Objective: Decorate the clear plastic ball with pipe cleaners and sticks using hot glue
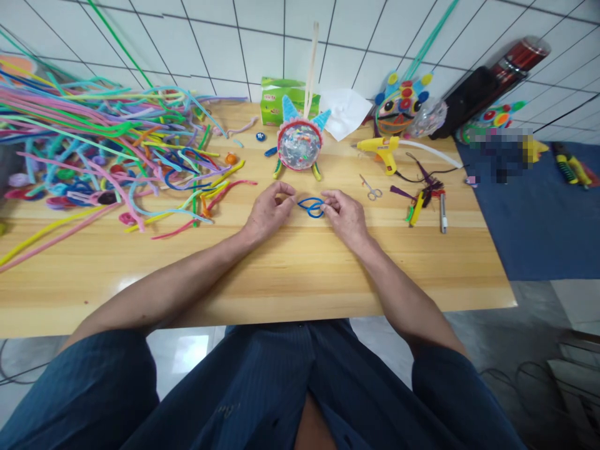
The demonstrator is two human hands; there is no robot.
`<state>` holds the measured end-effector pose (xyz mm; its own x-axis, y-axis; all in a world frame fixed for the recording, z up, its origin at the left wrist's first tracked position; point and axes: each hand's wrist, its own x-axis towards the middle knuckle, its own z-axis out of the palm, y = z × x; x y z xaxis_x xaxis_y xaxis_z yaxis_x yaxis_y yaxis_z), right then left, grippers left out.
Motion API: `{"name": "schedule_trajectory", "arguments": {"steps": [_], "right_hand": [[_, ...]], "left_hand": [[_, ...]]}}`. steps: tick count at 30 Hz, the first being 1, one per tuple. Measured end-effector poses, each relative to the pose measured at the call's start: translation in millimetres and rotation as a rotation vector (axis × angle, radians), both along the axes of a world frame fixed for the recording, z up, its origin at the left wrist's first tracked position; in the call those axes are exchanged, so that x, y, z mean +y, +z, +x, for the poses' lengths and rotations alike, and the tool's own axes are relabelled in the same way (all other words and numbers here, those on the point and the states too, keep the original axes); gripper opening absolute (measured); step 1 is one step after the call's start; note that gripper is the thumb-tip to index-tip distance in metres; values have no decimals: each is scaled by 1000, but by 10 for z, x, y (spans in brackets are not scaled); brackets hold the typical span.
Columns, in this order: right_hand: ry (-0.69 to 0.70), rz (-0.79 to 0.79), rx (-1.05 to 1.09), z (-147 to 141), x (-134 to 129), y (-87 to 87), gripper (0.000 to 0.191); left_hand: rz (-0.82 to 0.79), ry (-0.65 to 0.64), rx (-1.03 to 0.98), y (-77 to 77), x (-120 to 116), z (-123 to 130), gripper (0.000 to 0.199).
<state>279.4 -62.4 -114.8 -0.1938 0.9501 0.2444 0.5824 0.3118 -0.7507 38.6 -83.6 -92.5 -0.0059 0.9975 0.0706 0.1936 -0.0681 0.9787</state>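
Note:
A blue pipe cleaner (313, 214), bent into loops, is between my hands above the wooden table. My right hand (344, 215) pinches its right side between thumb and fingers. At its left end, my left hand (272, 211) has its fingers curled and slightly apart, with a small gap to the blue loop. Just beyond my hands stands a round craft figure (300, 145) with a clear, glittery front, a pink rim, blue pointed ears and green-and-yellow legs. Beside it lie a dark blue button (260, 136) and a small blue piece (270, 152).
Colourful pipe cleaners (117, 150) are heaped at the left of the table (300, 275). To the right lie a yellow glue gun (380, 150), scissors (372, 189) and a cutter (443, 214). A green box (274, 103), white tissue (344, 112) and red-black flask (515, 62) are near the wall.

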Motion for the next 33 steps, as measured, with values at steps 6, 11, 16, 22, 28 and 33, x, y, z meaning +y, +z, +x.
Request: {"name": "schedule_trajectory", "arguments": {"steps": [6, 11, 16, 22, 28, 33], "right_hand": [[45, 13, 20, -52, -29, -1, 23], [-19, 68, 136, -45, -50, 89, 31], [-59, 35, 295, -46, -120, 251, 55], [-6, -110, 330, -151, -213, 283, 58], [34, -107, 430, -84, -152, 268, 46], [192, 188, 222, -41, -146, 304, 19]], "left_hand": [[223, -175, 416, 44, -151, 17, 18], [17, -221, 209, 68, -113, 13, 33], [-133, -204, -97, 123, -66, 39, 47], [-126, -235, -147, 178, -124, 79, 56], [-214, -209, -286, 168, -89, 91, 61], [-409, -290, -445, 184, -73, 146, 63]]}}
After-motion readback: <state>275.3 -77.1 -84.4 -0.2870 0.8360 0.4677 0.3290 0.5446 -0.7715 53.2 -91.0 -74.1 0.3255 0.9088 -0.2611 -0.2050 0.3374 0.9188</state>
